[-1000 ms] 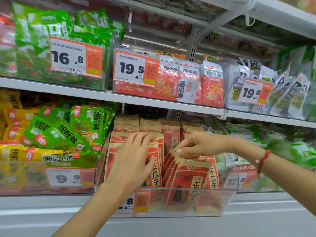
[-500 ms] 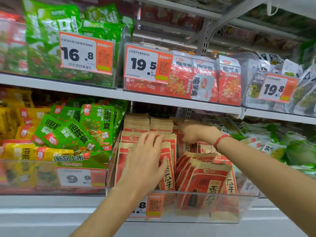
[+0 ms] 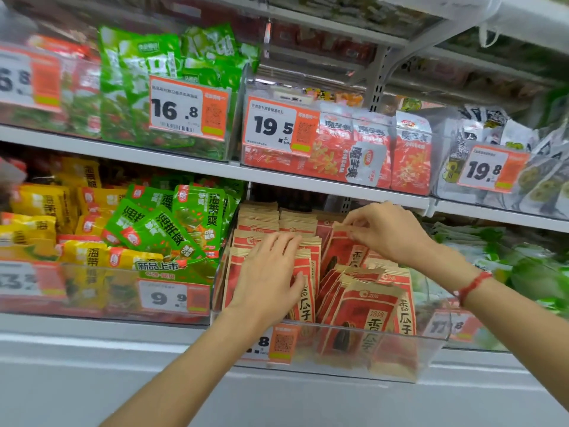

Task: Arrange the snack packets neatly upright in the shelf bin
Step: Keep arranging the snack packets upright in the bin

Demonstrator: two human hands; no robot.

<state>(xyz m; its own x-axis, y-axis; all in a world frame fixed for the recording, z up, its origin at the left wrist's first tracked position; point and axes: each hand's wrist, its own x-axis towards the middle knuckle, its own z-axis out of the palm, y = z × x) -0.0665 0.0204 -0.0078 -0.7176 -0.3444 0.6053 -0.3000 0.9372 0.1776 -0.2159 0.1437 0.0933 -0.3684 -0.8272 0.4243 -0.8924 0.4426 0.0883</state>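
A clear plastic shelf bin [image 3: 428, 352] on the lower shelf holds several red-and-tan sunflower seed packets. The left stack of packets [image 3: 308, 285] stands upright, and my left hand [image 3: 271, 272] lies flat against its front with the fingers spread. At the front right, more packets [image 3: 369, 312] lean over. My right hand [image 3: 388, 231] is further back and pinches the top edge of one packet [image 3: 341, 251], holding it upright above the others. A red cord is on my right wrist.
A bin of green and yellow packets [image 3: 160, 235] sits to the left, and green packets [image 3: 523, 266] to the right. The shelf above [image 3: 277, 177] hangs close over the bin, with orange price tags [image 3: 271, 127] on its bins. A pale panel [image 3: 92, 380] runs below.
My right hand came back from deep in the bin and now pinches a packet's top edge, lifting it upright. My left hand stays against the left stack. The view shifted left.
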